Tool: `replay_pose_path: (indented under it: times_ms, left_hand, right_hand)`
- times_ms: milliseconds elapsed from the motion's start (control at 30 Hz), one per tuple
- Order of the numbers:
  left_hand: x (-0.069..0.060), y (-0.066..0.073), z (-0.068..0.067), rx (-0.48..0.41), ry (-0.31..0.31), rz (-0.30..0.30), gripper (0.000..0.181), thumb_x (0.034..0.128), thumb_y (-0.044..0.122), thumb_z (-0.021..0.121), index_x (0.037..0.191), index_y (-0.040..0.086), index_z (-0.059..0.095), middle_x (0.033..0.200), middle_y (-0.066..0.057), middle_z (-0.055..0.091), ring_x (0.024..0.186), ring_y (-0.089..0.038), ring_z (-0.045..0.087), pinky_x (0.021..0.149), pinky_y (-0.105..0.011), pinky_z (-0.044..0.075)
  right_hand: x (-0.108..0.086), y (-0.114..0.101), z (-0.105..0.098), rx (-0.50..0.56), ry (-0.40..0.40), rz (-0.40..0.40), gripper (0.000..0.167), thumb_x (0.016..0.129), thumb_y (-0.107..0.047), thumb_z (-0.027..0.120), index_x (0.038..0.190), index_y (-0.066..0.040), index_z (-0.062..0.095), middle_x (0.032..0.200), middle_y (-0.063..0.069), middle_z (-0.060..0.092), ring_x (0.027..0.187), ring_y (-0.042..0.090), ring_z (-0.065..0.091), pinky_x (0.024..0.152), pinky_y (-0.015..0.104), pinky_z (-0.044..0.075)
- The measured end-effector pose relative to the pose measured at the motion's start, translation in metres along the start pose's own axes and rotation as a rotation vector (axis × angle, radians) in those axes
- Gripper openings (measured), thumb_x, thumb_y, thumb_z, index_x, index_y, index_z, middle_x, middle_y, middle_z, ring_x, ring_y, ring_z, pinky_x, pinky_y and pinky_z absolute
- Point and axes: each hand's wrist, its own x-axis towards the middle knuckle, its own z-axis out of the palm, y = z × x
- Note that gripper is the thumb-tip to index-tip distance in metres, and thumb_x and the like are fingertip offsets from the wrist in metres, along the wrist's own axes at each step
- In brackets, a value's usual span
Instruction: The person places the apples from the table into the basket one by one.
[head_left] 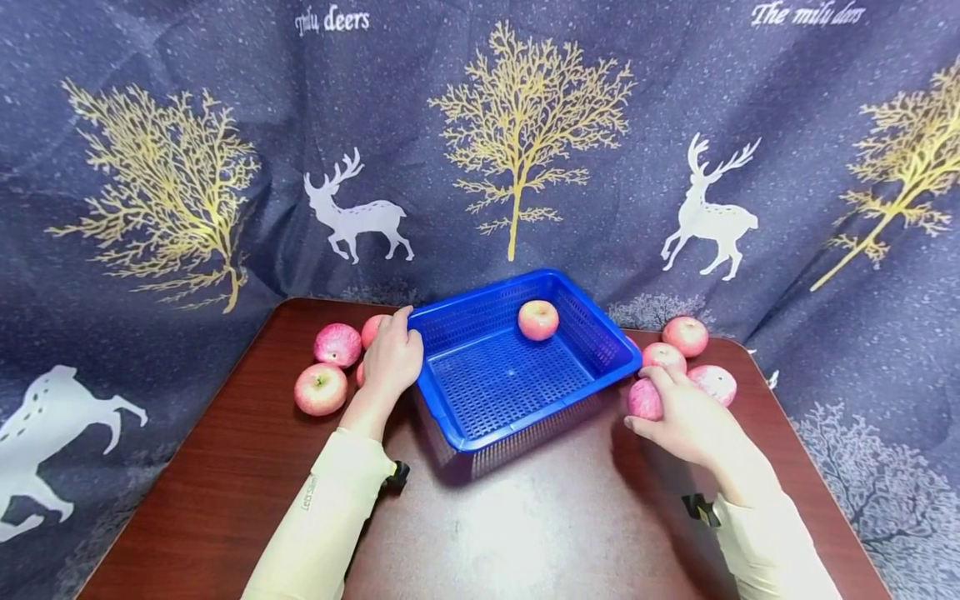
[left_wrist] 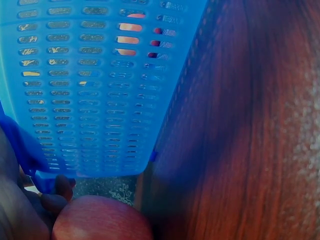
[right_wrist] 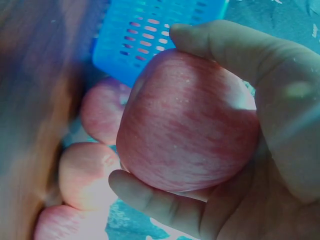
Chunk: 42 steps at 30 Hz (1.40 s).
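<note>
A blue plastic basket (head_left: 510,367) with slotted walls stands tilted on the table, one apple (head_left: 538,320) inside it. My left hand (head_left: 393,354) grips the basket's rim at its far left corner; in the left wrist view those fingers (left_wrist: 59,196) curl at the rim, close to a red apple (left_wrist: 102,220). On the other side, my right hand (head_left: 693,421) holds a pinkish-red apple (right_wrist: 187,125) between thumb and fingers, just right of the basket. Behind it sit several more apples, among them a pale red one (head_left: 664,357) partly covered by the hand.
Left of the basket lie several apples, including a yellow-red apple (head_left: 321,389) and a deeper pink apple (head_left: 337,345); others there hide behind the left hand. The brown table (head_left: 202,467) ends at a dark printed curtain (head_left: 480,150) at the back.
</note>
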Motion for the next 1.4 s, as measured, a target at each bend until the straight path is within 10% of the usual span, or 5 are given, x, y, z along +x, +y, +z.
replay_pose_path:
  times_ms: [367, 1033, 1400]
  left_hand:
    - [0.0, 0.0, 0.0, -0.008, 0.009, -0.003, 0.057, 0.1089, 0.023, 0.046, 0.164, 0.01, 0.052, 0.148, -0.025, 0.059, 0.132, -0.048, 0.062, 0.106, -0.065, 0.05]
    - [0.001, -0.001, 0.002, -0.011, 0.015, 0.001, 0.057, 0.1083, 0.023, 0.046, 0.163, 0.009, 0.053, 0.148, -0.024, 0.06, 0.132, -0.048, 0.062, 0.106, -0.066, 0.05]
    - [0.0, -0.001, 0.002, -0.008, 0.017, 0.014, 0.056, 0.1083, 0.022, 0.046, 0.162, 0.007, 0.053, 0.148, -0.026, 0.06, 0.135, -0.047, 0.061, 0.108, -0.065, 0.05]
  right_hand:
    - [0.002, -0.007, -0.016, -0.002, 0.113, -0.124, 0.069, 0.079, -0.02, 0.097, 0.135, -0.004, 0.06, 0.131, 0.018, 0.062, 0.109, 0.041, 0.071, 0.095, 0.062, 0.056]
    - [0.028, -0.022, -0.04, -0.013, 0.101, -0.039, 0.065, 0.084, -0.03, 0.092, 0.136, -0.006, 0.059, 0.107, 0.016, 0.07, 0.086, 0.037, 0.073, 0.08, 0.061, 0.058]
    - [0.057, -0.043, -0.052, -0.068, 0.1, -0.053, 0.069, 0.087, -0.032, 0.092, 0.137, 0.005, 0.061, 0.121, 0.028, 0.066, 0.112, 0.049, 0.062, 0.104, 0.069, 0.039]
